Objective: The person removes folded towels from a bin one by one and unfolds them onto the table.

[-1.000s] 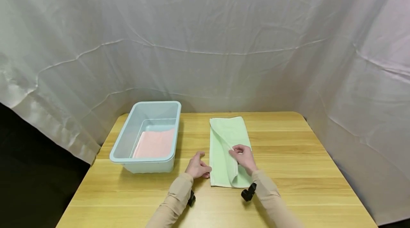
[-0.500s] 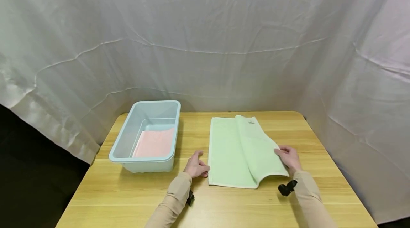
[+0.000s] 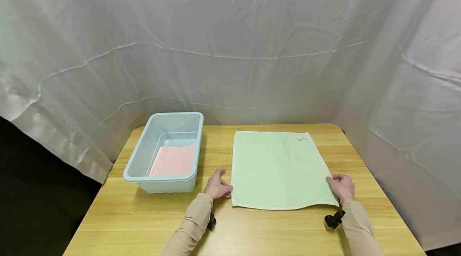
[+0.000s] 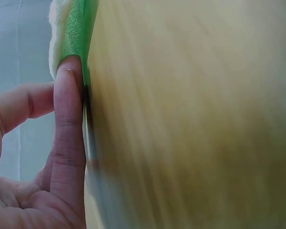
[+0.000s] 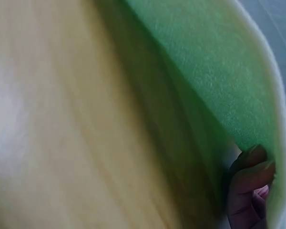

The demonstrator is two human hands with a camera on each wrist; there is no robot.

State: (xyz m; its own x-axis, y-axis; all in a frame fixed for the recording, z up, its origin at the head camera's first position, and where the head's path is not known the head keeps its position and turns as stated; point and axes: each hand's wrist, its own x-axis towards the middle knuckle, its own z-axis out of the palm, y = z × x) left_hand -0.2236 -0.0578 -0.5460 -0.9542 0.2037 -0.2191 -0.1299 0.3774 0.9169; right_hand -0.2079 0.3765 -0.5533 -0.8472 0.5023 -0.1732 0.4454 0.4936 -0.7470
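Observation:
A pale green towel (image 3: pixel 279 170) lies spread out on the table as a square, with a small white tag (image 3: pixel 303 138) at its far right corner. My right hand (image 3: pixel 342 186) grips its right edge near the front corner. In the right wrist view the fingertips (image 5: pixel 257 171) are against the underside of the raised towel edge (image 5: pixel 214 81). My left hand (image 3: pixel 217 186) rests at the left edge, fingertips right at the hem. In the left wrist view a straight finger (image 4: pixel 69 129) touches the towel's edge (image 4: pixel 74 31).
A light blue plastic tub (image 3: pixel 167 187) stands to the left of my left hand. A folded pink towel (image 3: pixel 174 161) lies in it. Grey curtains (image 3: pixel 230 68) hang behind and beside the wooden table (image 3: pixel 252 232).
My right hand has swung the towel's upper layer over to the right, opening it from a folded strip into a flat square. My left hand has stayed at the left edge.

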